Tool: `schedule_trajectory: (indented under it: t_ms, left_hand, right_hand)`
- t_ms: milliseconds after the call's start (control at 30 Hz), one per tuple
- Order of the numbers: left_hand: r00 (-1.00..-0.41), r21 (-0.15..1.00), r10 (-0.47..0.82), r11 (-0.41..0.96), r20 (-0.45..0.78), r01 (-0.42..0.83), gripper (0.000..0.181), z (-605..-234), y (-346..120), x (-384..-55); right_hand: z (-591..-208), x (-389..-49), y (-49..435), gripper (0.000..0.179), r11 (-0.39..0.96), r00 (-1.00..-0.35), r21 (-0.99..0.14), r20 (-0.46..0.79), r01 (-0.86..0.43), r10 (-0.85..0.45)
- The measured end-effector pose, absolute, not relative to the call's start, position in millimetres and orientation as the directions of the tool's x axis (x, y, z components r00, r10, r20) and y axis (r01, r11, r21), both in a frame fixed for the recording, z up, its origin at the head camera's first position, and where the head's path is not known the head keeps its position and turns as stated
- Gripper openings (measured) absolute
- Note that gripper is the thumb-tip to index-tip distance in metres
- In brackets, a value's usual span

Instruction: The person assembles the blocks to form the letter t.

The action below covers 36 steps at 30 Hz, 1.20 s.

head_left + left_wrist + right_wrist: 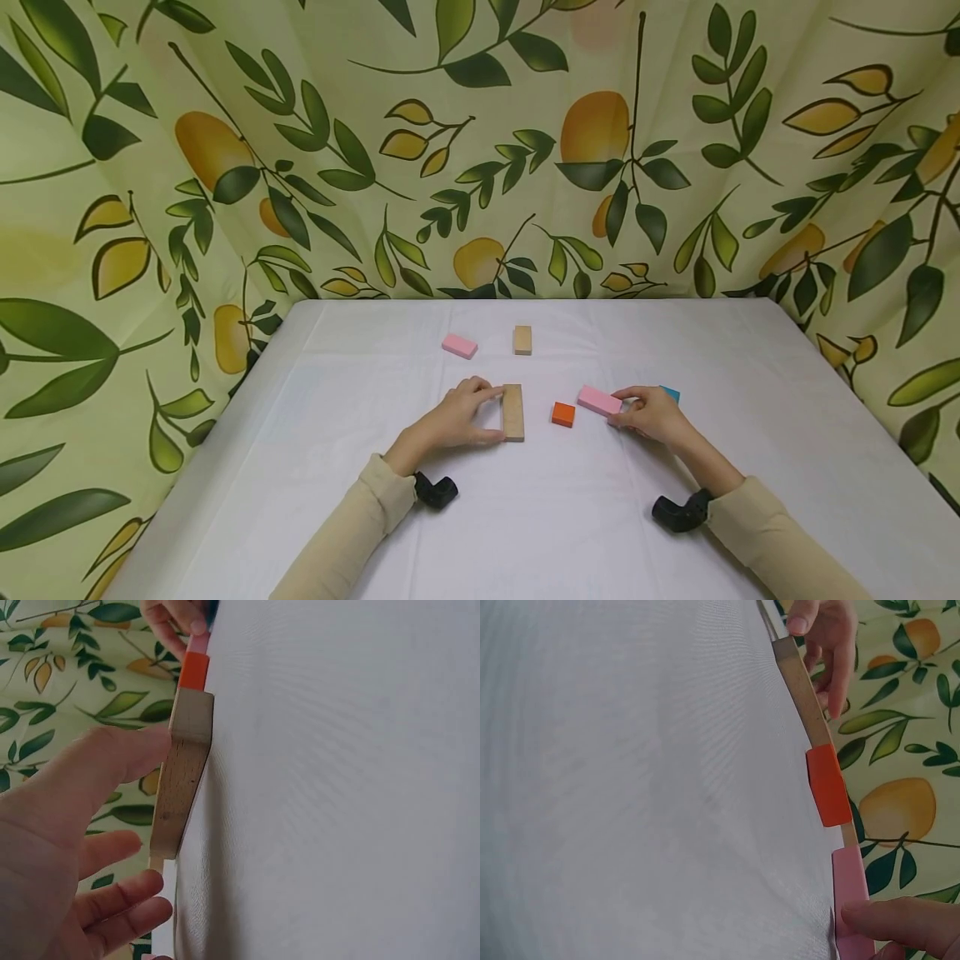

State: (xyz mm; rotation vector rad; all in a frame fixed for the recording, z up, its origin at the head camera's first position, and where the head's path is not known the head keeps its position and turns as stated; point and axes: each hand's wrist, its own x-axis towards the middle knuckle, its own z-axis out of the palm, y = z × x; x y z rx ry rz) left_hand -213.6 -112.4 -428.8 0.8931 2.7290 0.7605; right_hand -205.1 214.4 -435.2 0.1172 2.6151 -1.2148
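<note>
Two-blk positioning, prob.: R hand [651,414] pinches pink blk [597,401]; L hand [461,414] at wood blk [513,413], grip unclear; next likely needs careful alignment.

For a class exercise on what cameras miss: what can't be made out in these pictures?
Head view: part of the blue block, hidden behind the right hand.
Head view: upper end of the left sleeve, cut off by the bottom edge.
Left wrist view: near end of the held pink block, behind the orange block.
</note>
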Motion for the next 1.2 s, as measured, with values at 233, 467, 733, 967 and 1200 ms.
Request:
schedule_trajectory:
  t_ms: [233, 467, 733, 967, 1200]
  left_hand:
    - [-0.789, 0.494, 0.614, 0.683, 0.011, 0.538, 0.065, -431.2, -114.3, -208.5]
    - [-0.765, 0.469, 0.644, 0.669, 0.022, 0.577, 0.062, -427.8, -115.3, -201.6]
    - [-0.724, 0.399, 0.689, 0.652, 0.043, 0.645, 0.058, -425.9, -114.0, -194.0]
    - [-0.699, 0.371, 0.714, 0.640, 0.035, 0.673, 0.061, -426.2, -111.4, -188.8]
    - [-0.706, 0.361, 0.708, 0.655, 0.012, 0.664, 0.062, -426.3, -108.7, -187.4]
  right_hand:
    - [-435.6, -204.2, 213.8, 0.052, 0.642, -0.969, -0.749, -0.246, 0.164, -0.039]
    - [-437.1, -204.0, 214.3, 0.050, 0.645, -0.973, -0.750, -0.227, 0.146, -0.044]
    - [-437.8, -203.9, 216.4, 0.049, 0.632, -0.977, -0.763, -0.207, 0.133, -0.044]
    - [-436.3, -203.3, 217.0, 0.048, 0.612, -0.978, -0.780, -0.201, 0.130, -0.049]
    - [-435.2, -204.5, 215.6, 0.048, 0.615, -0.982, -0.780, -0.184, 0.116, -0.048]
